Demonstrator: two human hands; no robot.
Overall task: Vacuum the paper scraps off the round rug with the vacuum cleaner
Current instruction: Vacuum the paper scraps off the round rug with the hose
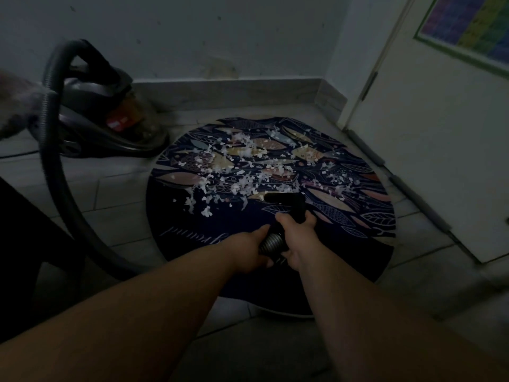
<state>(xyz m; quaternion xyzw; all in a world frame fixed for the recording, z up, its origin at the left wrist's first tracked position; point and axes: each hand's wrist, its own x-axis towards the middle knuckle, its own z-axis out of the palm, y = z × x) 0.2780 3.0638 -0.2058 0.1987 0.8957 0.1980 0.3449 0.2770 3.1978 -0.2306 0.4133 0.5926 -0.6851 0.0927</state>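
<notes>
Scraps of white paper lay strewn across the round dark-blue fish-patterned rug. Right hand gripped the black vacuum nozzle, which rested on the rug at the scraps' near edge; left hand clasped the ribbed grey hose just behind. Dark canister vacuum cleaner stood beside the rug, far left.

Round rug: deep navy ground, patterned with fish and leaves in cream, pink, tan and pale outline, with pale cursive script near one edge; white paper scraps speckle its far half. Vacuum cleaner: dark grey body, red label, yellowish see-through canister; hose dark grey and ribbed, silvery at the end by the black nozzle. Floor pale grey tiles; door white, poster green-bordered with a rainbow grid.
</notes>
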